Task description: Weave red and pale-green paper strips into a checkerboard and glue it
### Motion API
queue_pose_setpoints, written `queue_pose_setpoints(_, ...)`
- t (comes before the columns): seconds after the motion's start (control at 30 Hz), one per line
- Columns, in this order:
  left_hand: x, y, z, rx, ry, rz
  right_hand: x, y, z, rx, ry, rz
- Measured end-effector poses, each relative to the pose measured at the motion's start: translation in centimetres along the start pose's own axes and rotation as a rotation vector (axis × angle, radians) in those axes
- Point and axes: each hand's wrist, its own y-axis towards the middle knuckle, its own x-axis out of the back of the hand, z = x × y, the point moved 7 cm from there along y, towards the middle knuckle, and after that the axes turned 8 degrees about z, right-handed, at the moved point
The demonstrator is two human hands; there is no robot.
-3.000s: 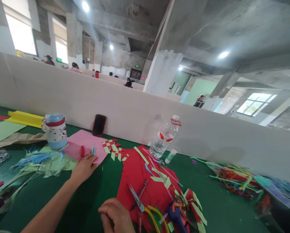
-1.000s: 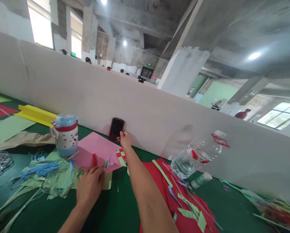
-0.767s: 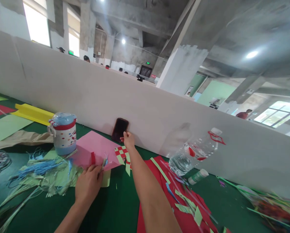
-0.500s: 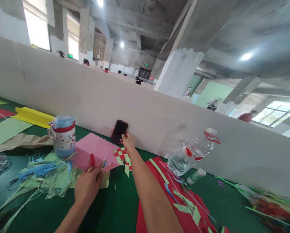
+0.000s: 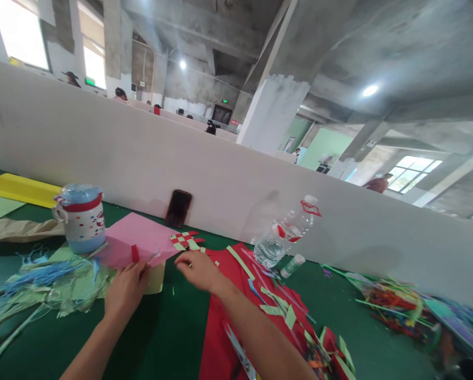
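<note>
My left hand (image 5: 126,287) is low over the pink paper (image 5: 131,232), fingers pressed together at its near edge. A red strip (image 5: 135,253) sticks up just beyond those fingers; what they grip is hidden. My right hand (image 5: 197,270) hovers over the green table, its fingers curled in a pinch whose contents I cannot make out. Just beyond it lies a red and pale green woven paper piece (image 5: 185,240). A dark phone (image 5: 178,208) leans against the white partition. Below my right forearm, scissors (image 5: 240,351) lie on red paper (image 5: 218,316).
A lidded cup (image 5: 84,221) stands left, near blue and pale green fibres (image 5: 42,277). To the right are a tilted water bottle (image 5: 282,237), a glue stick (image 5: 292,266) and bundled coloured strips (image 5: 395,306). The white partition (image 5: 220,179) bounds the table's back.
My right hand has drawn back from the phone towards me, uncovering more of the woven paper piece. My left hand stays at the pink paper. The view has swung to the right.
</note>
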Motion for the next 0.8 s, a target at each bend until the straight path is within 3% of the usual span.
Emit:
queue_pose_setpoints(0.13,0.5,-0.1,-0.4,-0.006,-0.010,-0.026,-5.8,-1.4,3.5,0.148,-0.154,0.155)
queue_pose_setpoints(0.23,1.4,-0.5,-1.0,-0.009,-0.034,-0.100,-7.7,-0.7,4.3,0.159,-0.240,0.178)
queue_pose_setpoints(0.37,4.8,-0.5,-0.3,0.083,-0.120,-0.280,-8.2,-0.5,4.1,0.103,-0.303,0.140)
queue_pose_setpoints(0.57,11.4,0.4,5.2,0.496,-0.353,-0.608,-8.7,-1.4,4.1,0.063,-0.313,0.101)
queue_pose_setpoints(0.67,12.5,1.0,7.2,0.634,-0.441,-0.669,-8.9,-1.6,4.3,0.064,-0.298,0.092)
queue_pose_setpoints(0.8,12.4,2.2,8.3,0.706,-0.502,-0.696,-8.9,-1.8,4.4,0.056,-0.291,0.078)
